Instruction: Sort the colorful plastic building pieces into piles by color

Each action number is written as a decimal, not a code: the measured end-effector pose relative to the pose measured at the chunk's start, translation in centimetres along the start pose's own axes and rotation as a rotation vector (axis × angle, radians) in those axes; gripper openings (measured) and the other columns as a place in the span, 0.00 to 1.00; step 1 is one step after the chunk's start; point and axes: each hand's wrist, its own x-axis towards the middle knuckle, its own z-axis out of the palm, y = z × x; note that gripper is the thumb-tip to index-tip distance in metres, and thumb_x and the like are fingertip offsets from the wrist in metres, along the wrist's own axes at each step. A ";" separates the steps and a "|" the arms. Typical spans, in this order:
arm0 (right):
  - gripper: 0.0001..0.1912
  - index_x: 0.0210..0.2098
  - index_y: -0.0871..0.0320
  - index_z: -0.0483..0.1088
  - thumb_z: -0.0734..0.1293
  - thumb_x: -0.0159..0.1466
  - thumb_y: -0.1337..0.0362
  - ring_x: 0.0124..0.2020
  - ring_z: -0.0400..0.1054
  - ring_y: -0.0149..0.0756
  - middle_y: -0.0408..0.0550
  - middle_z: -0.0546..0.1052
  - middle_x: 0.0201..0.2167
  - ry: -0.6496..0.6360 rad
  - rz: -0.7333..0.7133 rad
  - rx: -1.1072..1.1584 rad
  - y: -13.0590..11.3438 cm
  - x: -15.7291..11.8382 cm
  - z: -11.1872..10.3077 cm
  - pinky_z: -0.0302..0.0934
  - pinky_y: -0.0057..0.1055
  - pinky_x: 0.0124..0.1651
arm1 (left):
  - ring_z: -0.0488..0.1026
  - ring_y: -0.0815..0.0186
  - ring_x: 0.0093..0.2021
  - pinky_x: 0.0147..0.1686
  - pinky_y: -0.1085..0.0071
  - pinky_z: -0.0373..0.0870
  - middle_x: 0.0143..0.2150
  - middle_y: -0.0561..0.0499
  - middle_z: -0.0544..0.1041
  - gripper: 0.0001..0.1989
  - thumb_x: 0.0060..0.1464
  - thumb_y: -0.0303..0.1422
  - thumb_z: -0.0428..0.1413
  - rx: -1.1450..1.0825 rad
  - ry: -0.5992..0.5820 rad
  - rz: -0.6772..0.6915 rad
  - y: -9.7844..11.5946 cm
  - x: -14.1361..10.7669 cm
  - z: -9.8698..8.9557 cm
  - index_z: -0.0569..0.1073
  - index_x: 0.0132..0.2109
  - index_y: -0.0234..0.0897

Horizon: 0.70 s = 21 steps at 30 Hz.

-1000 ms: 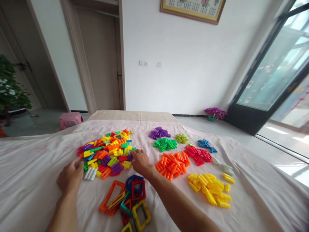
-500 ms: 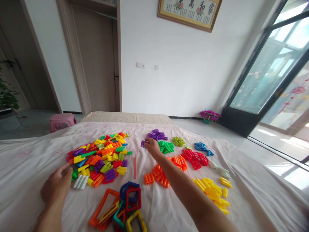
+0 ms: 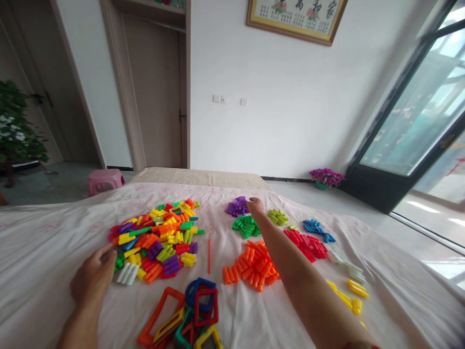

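Observation:
At the left edge of a mixed heap of plastic building blocks [image 3: 163,237], my left hand [image 3: 90,271] rests with thumb and fingers curled together. Its fingertips touch a green block [image 3: 119,261], and a white ridged block [image 3: 127,274] lies close by. My right hand [image 3: 256,206] reaches forward to the right side of a purple block pile [image 3: 238,207]. Its fingers are bent in against that pile, and what they hold is hidden. Just below sits a green block pile [image 3: 244,226], partly behind my right forearm.
Orange blocks [image 3: 256,266], red blocks [image 3: 308,246], blue blocks [image 3: 315,228], lime blocks [image 3: 278,216], white blocks [image 3: 354,271] and yellow blocks [image 3: 358,288] lie in groups on the right. A thin orange stick [image 3: 209,256] lies mid-sheet. Frame-shaped tiles [image 3: 206,308] lie in front.
My right hand has moved right and slightly away from me, from left of the purple pile to its right side. The purple block it held no longer shows apart. The view has turned slightly left.

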 end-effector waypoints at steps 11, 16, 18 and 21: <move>0.19 0.43 0.60 0.79 0.65 0.54 0.73 0.35 0.76 0.35 0.48 0.82 0.37 -0.380 -0.243 0.115 -3.6 -7.3 2.6 0.67 0.27 0.38 | 0.74 0.45 0.51 0.48 0.55 0.69 0.55 0.40 0.77 0.28 0.59 0.47 0.45 -0.056 0.057 0.001 0.6 -0.7 -0.3 0.73 0.60 0.42; 0.19 0.43 0.55 0.79 0.64 0.56 0.74 0.39 0.75 0.35 0.45 0.82 0.40 -0.711 -0.597 0.013 -7.3 -15.1 5.1 0.67 0.28 0.43 | 0.74 0.45 0.51 0.49 0.54 0.69 0.54 0.39 0.78 0.27 0.58 0.45 0.46 -0.083 0.087 0.030 0.6 -0.8 -0.3 0.74 0.59 0.40; 0.20 0.45 0.54 0.79 0.64 0.56 0.73 0.42 0.75 0.37 0.45 0.81 0.44 -0.728 -0.686 -0.145 -8.1 -17.1 5.6 0.65 0.29 0.46 | 0.74 0.45 0.52 0.50 0.54 0.68 0.54 0.39 0.77 0.27 0.58 0.45 0.45 -0.089 0.080 0.031 0.7 -0.9 -0.4 0.74 0.59 0.40; 0.19 0.48 0.53 0.77 0.68 0.57 0.67 0.47 0.74 0.42 0.48 0.80 0.46 -0.712 -0.722 -0.323 -8.6 -18.4 6.2 0.64 0.32 0.48 | 0.73 0.45 0.52 0.50 0.54 0.68 0.54 0.39 0.77 0.28 0.58 0.45 0.45 -0.086 0.062 0.029 0.8 -0.9 -0.6 0.73 0.60 0.40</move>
